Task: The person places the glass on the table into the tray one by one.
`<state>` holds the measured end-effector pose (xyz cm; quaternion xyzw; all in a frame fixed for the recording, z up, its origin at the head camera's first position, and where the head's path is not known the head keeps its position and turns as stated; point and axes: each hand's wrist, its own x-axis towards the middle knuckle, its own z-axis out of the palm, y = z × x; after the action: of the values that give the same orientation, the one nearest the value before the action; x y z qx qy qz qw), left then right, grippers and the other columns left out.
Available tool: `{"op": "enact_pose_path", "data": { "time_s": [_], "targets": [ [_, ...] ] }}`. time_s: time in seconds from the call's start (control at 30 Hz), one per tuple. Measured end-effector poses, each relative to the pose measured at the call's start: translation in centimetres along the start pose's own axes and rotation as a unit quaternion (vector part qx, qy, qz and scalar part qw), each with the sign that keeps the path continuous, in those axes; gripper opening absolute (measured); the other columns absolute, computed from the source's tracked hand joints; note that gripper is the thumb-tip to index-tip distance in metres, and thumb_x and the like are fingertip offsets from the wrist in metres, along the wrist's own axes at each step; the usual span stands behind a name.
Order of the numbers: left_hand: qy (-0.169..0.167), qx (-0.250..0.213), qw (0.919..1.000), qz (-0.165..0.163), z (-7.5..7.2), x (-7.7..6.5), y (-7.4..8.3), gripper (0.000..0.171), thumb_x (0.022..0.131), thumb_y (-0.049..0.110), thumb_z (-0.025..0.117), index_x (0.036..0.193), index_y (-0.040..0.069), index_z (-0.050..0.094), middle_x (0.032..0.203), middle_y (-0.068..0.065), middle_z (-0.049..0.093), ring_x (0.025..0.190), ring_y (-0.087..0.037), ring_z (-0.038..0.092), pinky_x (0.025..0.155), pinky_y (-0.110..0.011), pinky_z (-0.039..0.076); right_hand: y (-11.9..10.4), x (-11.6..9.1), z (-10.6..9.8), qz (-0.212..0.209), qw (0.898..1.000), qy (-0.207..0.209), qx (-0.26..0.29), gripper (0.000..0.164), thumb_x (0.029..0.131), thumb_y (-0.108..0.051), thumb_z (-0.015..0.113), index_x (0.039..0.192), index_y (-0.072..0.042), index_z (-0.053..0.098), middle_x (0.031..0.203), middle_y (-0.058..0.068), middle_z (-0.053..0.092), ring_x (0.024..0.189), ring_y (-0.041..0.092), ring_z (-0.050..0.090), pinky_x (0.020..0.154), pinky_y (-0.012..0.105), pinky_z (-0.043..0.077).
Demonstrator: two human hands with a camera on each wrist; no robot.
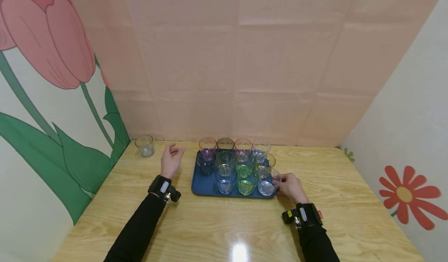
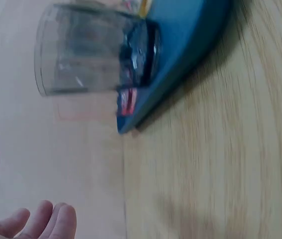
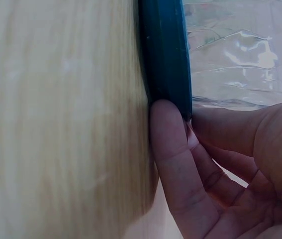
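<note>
A blue tray [image 1: 204, 187] lies on the table, bearing several tumblers in rows, among them a green glass [image 1: 246, 184], a pale blue glass [image 1: 225, 182] and a clear glass [image 1: 266, 186]. My right hand [image 1: 292, 186] pinches the tray's right front corner. In the right wrist view, its thumb and a finger [image 3: 173, 139] meet the tray's rim [image 3: 165, 59], with a clear ridged glass close by. Left of the tray, my left hand [image 1: 170, 161] is in the air with fingers loosely extended, holding nothing. A tumbler [image 2: 86, 55] on the tray shows in the left wrist view.
A lone clear glass [image 1: 145, 147] stands at the table's back left corner. Behind the wooden table [image 1: 199, 227] hangs a pinkish sheet [image 1: 238, 67]. Flower-printed walls flank both sides.
</note>
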<state>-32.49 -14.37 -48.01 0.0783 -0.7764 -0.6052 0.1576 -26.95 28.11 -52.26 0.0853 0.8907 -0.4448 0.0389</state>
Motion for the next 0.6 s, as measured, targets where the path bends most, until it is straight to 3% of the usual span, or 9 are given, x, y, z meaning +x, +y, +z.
{"op": "enact_pose_path", "data": {
  "time_s": [0.27,0.6],
  "targets": [
    [0.055,-0.027,0.9976,-0.034,-1.6,1.1,-0.5,0.057,0.088,0.016,0.071,0.136,-0.002,0.046,0.123,-0.023,0.055,0.117,-0.036,0.053,0.100,-0.046,0.044,0.1,0.0,0.0,-0.002,1.000,0.001,-0.005,0.022,0.095,-0.007,0.062,0.111,0.006,0.069,0.111,0.023,0.066,0.079,0.020,0.067,0.063,0.034,0.059],
    [0.162,0.007,0.9852,-0.056,-3.8,1.6,-1.8,0.061,0.084,0.012,0.075,0.134,-0.003,0.042,0.127,-0.024,0.047,0.116,-0.037,0.045,0.100,-0.047,0.036,0.1,0.1,0.0,0.013,1.000,-0.005,-0.006,0.023,0.095,-0.006,0.062,0.114,0.005,0.068,0.109,0.022,0.066,0.077,0.018,0.066,0.063,0.034,0.059]
  ]
}}
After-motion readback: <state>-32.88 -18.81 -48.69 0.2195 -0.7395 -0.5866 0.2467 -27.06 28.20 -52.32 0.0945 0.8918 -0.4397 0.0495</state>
